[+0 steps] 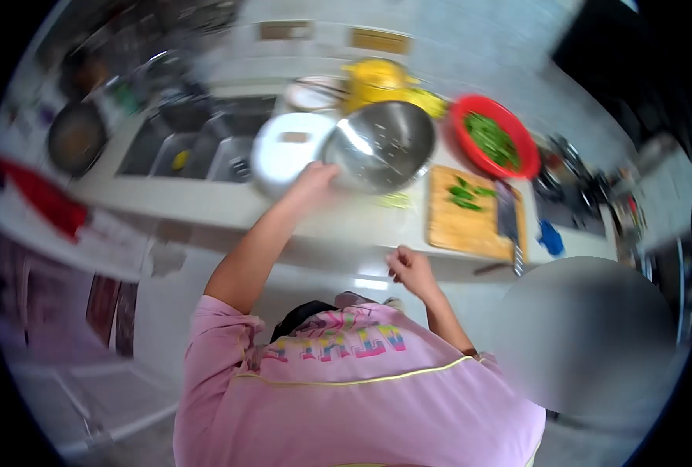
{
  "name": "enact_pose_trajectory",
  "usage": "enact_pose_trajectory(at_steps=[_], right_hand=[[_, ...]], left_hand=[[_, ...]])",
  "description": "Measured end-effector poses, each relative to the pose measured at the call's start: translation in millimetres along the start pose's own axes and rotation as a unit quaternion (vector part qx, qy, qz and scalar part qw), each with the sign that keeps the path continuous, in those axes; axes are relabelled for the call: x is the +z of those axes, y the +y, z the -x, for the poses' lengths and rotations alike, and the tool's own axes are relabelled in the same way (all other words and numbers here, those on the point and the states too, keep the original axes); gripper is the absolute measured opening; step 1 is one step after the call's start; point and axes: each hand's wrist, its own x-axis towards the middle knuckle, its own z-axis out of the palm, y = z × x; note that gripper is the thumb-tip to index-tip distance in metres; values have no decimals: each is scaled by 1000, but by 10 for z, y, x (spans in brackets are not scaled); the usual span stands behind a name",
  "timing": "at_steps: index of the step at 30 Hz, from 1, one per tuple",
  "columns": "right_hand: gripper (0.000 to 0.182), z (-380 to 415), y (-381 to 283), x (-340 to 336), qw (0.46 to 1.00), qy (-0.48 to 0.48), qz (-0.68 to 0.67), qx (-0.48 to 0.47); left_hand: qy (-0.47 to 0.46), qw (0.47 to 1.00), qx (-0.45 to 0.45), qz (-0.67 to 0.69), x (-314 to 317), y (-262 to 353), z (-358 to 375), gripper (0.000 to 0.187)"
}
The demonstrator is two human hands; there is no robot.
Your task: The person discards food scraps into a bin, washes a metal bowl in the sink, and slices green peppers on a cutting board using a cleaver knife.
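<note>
The left hand [315, 184] is blurred but looks closed on the left side of the rim of a metal bowl [383, 146], gripping it. The bowl is tilted, its inside in view, with small pale bits on its wall. The right hand [410, 268] is near the front edge of the counter [346, 222], well apart from the bowl, its fingers loosely curled; whether it grips anything, I cannot tell.

On the counter, just beside the bowl's near side, lie pale green shreds [396, 200]. To the left is a white round container [287, 148], and farther left a double sink [206, 140] has a yellow item [180, 160] in it. A yellow pot [378, 75] stands behind the bowl. To the right, a wooden board [459, 222] bears green leaf pieces [464, 194] and a knife [507, 214], its handle reaching past the near edge. Behind the board, a red basin [526, 152] holds green leaves [492, 140]; a blue cloth [550, 237] lies right of the board
</note>
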Motion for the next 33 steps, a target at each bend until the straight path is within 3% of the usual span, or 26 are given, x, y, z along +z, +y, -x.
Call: enact_pose_trajectory(at_steps=[1,2,3,7,12,14,17,19,20,21,22,23,24,26,28,31,33], right_hand=[[23,-71,-190,347,999,-54,2,-1],[24,-153,-398,703,996,-91,3,-5],[23,-250,-567,1013,990,-132,27,-41],[20,-901,-1085,2128,966,-225,15,-124],[16,-2114,-1806,3505,944,-149,-292,-43],[19,-2860,-1910,4032,916,-106,-384,-42],[20,-3968,-2255,4594,916,-101,-382,-63],[21,-4932,-2356,5020,942,-13,-318,-103],[29,-5408,-2334,5105,944,-41,-306,-112],[42,-5868,-2363,5210,969,-12,-223,-101],[53,-6308,-2334,5324,980,75,-111,-151],[60,-6473,-2468,5352,988,103,-31,-114],[65,-6898,-2363,5435,986,96,-85,-111],[66,-6859,-2738,5358,986,86,-134,-46],[64,-6978,-2885,5516,953,102,-283,29],[59,-7427,-2559,5702,997,61,-36,-8],[58,-7355,-2532,5740,993,74,-92,-14]], left_hand=[[12,999,9,-32,-358,67,287,29],[45,986,-115,108,-643,430,585,31],[115,934,-225,252,-931,793,875,32],[320,888,-247,221,-2040,454,1897,37],[434,815,-294,246,-3271,-381,2785,36],[445,813,-287,242,-3606,-632,2895,34],[444,826,-300,176,-4186,-973,2827,30],[428,845,-296,120,-4753,-1162,2573,31],[417,851,-300,108,-4918,-1361,2523,33],[406,856,-304,100,-5046,-1602,2507,35],[384,878,-280,60,-5167,-1862,2506,36],[363,896,-254,19,-5288,-2125,2507,36],[344,911,-226,-22,-5405,-2383,2510,37],[360,889,-275,66,-5527,-2035,2247,37],[367,869,-296,149,-5653,-1766,2034,38],[331,868,-303,211,-5815,-1977,1868,41],[298,866,-334,226,-5895,-2347,1724,43]])
